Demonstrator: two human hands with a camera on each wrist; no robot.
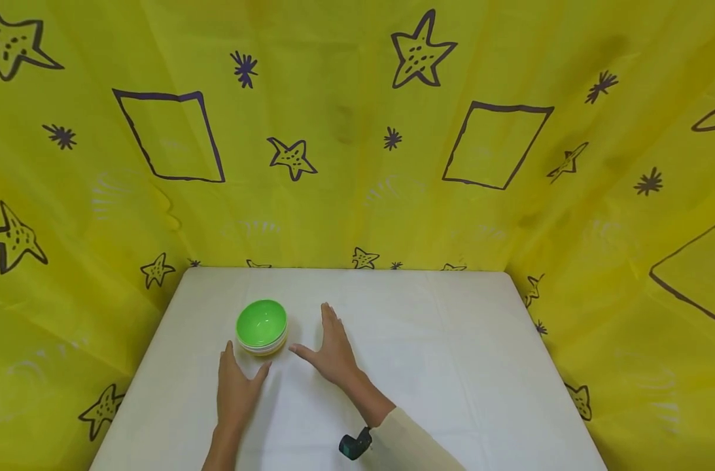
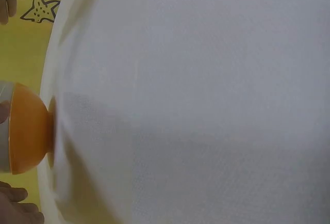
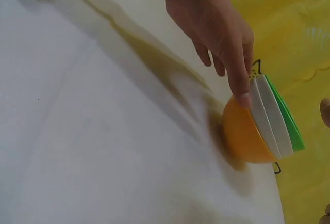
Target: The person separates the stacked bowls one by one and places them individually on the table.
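A stack of nested bowls stands on the white table, left of its middle. The green bowl (image 1: 261, 323) is uppermost, white bowls (image 3: 269, 118) come below it, and an orange bowl (image 2: 30, 131) forms the base. My left hand (image 1: 235, 392) lies at the near left of the stack, thumb and fingers spread. In the right wrist view its thumb overlaps the side of the bowls; I cannot tell whether it touches. To the right of the stack, my right hand (image 1: 335, 350) is held with thumb and fingers apart, a small gap between it and the bowls.
The white-covered table (image 1: 428, 353) extends to the right and back. Yellow curtains (image 1: 339, 209) with drawn stars and frames enclose it at the back and both sides. A dark device (image 1: 355, 444) sits at my right wrist by the sleeve.
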